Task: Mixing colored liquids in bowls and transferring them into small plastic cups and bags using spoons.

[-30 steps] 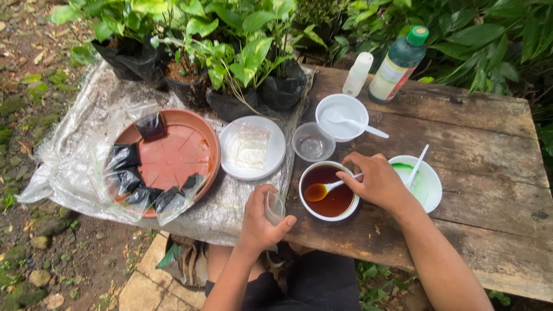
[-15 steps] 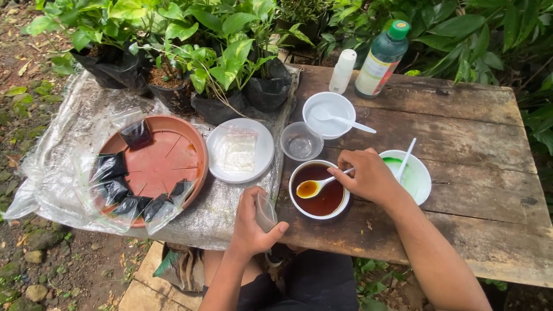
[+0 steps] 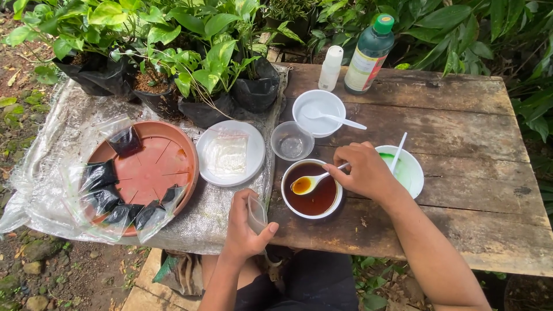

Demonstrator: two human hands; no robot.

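Outdoor garden, weathered plank worktop (image 3: 461, 230), crinkled clear plastic sheet (image 3: 52, 173) over left end. Right hand (image 3: 364, 170) pinches white plastic spoon (image 3: 311, 182), bowl full of amber liquid, over white bowl of dark brown liquid (image 3: 312, 190). Left hand (image 3: 245, 227) grips small clear plastic bag (image 3: 257, 214) just beside that bowl. Around: empty clear cup (image 3: 291, 141), white plate (image 3: 230, 152), terracotta saucer (image 3: 147, 170) ringed by black seedling bags, green-capped bottle (image 3: 370, 55).

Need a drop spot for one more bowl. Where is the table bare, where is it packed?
Bare: wooden table planks right of the green bowl out to the far edge, and the near strip under the right hand. Packed: brown bowl, clear cup, white bowl, white plate, red saucer.
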